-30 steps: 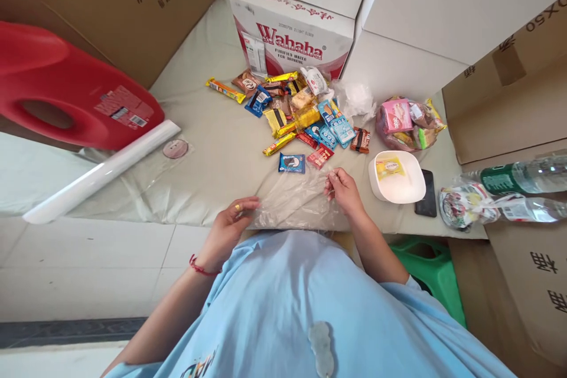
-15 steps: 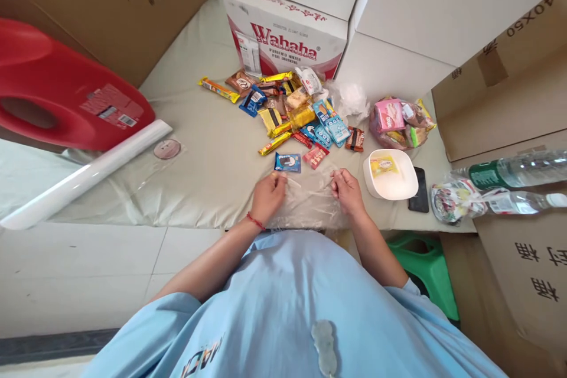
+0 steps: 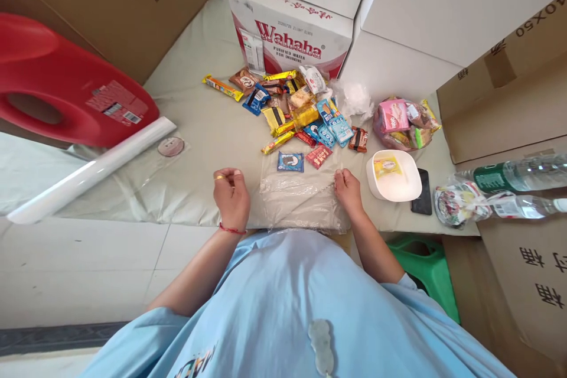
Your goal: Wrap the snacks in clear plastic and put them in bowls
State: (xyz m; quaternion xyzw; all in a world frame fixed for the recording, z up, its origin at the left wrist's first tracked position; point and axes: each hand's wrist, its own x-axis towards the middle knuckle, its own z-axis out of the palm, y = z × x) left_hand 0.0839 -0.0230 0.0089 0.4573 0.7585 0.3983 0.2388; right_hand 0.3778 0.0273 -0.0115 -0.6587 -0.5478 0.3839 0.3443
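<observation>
A clear plastic bag (image 3: pixel 301 204) lies spread flat at the table's front edge, before my body. My right hand (image 3: pixel 348 190) pinches its right edge between thumb and fingers. To the left of the bag and apart from it, my left hand (image 3: pixel 232 196) is closed with fingers curled, and nothing shows in it. A blue snack packet (image 3: pixel 290 162) and a red packet (image 3: pixel 319 156) lie by the bag's far edge. Behind them is a heap of wrapped snacks (image 3: pixel 305 113). A white bowl (image 3: pixel 405 184) with a yellow packet (image 3: pixel 387 167) inside stands right of my right hand.
A red jug (image 3: pixel 75 82) and a white roll (image 3: pixel 93 171) lie at left. The Wahaha carton (image 3: pixel 292 29) stands at the back. A filled snack bag (image 3: pixel 404 123), a phone (image 3: pixel 424 192) and plastic bottles (image 3: pixel 522 172) are at right. A green stool (image 3: pixel 427 271) is below.
My left hand has let go of the plastic bag and moved left, away from it. The bag now lies flatter. My right hand stays at its right edge.
</observation>
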